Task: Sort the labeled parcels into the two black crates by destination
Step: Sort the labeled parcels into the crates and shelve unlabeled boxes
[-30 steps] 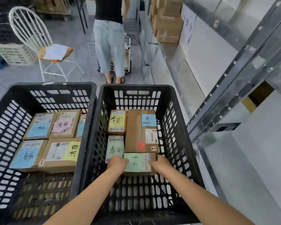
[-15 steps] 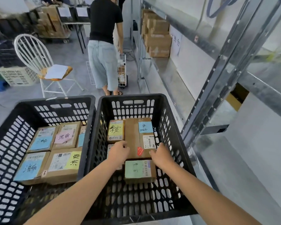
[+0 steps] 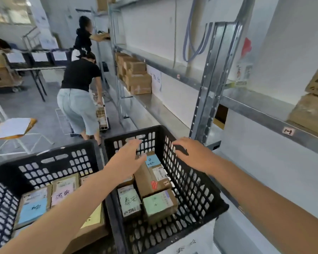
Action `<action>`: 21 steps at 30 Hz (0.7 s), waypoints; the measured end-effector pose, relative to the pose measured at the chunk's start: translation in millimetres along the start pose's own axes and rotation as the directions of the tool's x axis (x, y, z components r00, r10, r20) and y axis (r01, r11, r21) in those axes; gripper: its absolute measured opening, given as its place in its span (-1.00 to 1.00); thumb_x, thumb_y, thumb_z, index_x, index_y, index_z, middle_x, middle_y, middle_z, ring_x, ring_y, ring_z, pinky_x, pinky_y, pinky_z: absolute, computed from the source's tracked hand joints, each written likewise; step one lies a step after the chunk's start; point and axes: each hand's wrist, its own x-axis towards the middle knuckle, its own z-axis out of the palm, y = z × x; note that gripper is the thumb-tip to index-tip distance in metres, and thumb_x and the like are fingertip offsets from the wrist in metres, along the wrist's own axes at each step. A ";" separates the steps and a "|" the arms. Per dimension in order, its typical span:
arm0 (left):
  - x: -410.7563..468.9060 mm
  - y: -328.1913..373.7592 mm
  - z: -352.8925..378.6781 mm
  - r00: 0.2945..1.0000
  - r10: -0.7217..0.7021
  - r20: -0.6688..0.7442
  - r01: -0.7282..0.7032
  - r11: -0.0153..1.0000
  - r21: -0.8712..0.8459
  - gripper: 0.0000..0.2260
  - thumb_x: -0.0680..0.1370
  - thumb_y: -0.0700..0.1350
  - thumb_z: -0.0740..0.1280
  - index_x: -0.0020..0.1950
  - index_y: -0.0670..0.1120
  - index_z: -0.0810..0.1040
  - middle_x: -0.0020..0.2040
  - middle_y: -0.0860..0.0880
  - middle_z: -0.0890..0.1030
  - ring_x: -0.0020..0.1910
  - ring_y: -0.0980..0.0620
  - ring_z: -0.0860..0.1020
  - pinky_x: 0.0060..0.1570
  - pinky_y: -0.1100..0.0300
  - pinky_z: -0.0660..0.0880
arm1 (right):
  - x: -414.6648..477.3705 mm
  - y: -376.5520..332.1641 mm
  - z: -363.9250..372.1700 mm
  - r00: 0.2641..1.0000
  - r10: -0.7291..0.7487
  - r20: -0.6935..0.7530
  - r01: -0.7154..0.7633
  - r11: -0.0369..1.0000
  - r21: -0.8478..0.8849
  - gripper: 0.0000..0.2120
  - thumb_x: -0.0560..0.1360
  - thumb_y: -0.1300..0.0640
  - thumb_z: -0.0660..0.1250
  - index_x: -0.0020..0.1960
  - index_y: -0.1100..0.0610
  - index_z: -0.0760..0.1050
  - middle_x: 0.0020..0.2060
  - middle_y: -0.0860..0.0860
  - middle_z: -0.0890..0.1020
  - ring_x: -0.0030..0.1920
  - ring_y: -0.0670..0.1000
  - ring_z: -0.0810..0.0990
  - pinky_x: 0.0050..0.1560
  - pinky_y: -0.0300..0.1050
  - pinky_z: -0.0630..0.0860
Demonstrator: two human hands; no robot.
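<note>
Warehouse aisle, shelving (image 3: 207, 99) on right; parcels (image 3: 157, 204) lie flat in left crate (image 3: 50, 162) and right crate (image 3: 191, 189) — left hand (image 3: 127, 160), right hand (image 3: 193, 154) above right crate, fingers (image 3: 134, 144) spread, empty; cartons look stiff, light — grip opposite edges

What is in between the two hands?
In the head view, between the left hand and right hand show the right crate far corner and the long brown parcel, blue-labelled end.

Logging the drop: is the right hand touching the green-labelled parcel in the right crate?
Apart. Head view: the right hand hovers open by the rim of the right crate; the green-labelled parcel lies fully visible, nearer the camera.
</note>
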 end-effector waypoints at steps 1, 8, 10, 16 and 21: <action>-3.0 1.6 1.0 0.999 0.036 0.024 -0.037 0.999 0.016 -0.49 0.62 0.02 0.25 0.54 -0.05 0.23 0.52 0.00 0.29 0.47 0.02 0.30 0.41 0.15 0.24 | -8.1 -2.4 -4.0 1.000 0.015 -0.004 -0.015 1.000 -0.016 -0.59 0.65 0.00 0.17 0.48 0.03 0.34 0.32 -0.06 0.45 0.33 0.01 0.46 0.32 -0.06 0.37; -25.9 52.9 4.9 0.958 0.277 0.078 -0.279 0.960 0.014 -0.43 0.62 0.10 0.22 0.58 -0.01 0.13 0.57 0.06 0.18 0.55 0.10 0.13 0.50 0.14 0.09 | -91.9 -10.0 -49.1 0.972 0.147 -0.183 -0.164 0.983 -0.080 -0.55 0.64 -0.02 0.21 0.50 0.00 0.30 0.42 -0.10 0.38 0.36 -0.05 0.42 0.36 -0.07 0.35; -32.0 82.8 3.1 0.921 0.385 0.054 -0.387 0.922 0.020 -0.44 0.62 0.12 0.21 0.58 0.01 0.15 0.56 0.08 0.20 0.54 0.12 0.14 0.48 0.16 0.09 | -121.6 -9.7 -65.8 0.954 0.172 -0.247 -0.203 0.973 -0.108 -0.55 0.64 -0.01 0.20 0.51 -0.02 0.28 0.44 -0.12 0.35 0.36 -0.07 0.40 0.35 -0.09 0.35; -61.7 192.0 9.2 0.773 0.634 0.010 -0.630 0.770 -0.100 -0.49 0.60 0.12 0.25 0.53 0.08 0.25 0.51 0.16 0.26 0.49 0.12 0.24 0.42 0.21 0.17 | -224.8 0.3 -112.9 0.882 0.267 -0.388 -0.359 0.914 -0.187 -0.46 0.63 -0.07 0.20 0.56 -0.01 0.15 0.52 -0.12 0.22 0.46 -0.06 0.28 0.36 -0.17 0.28; -108.2 291.4 40.1 0.639 0.768 -0.027 -0.762 0.629 -0.156 -0.47 0.58 0.13 0.26 0.53 0.05 0.26 0.53 0.12 0.26 0.50 0.14 0.22 0.45 0.19 0.19 | -336.0 3.4 -144.7 0.782 0.354 -0.512 -0.489 0.858 -0.154 -0.45 0.61 -0.08 0.23 0.55 -0.03 0.18 0.48 -0.12 0.30 0.41 -0.03 0.36 0.36 -0.10 0.36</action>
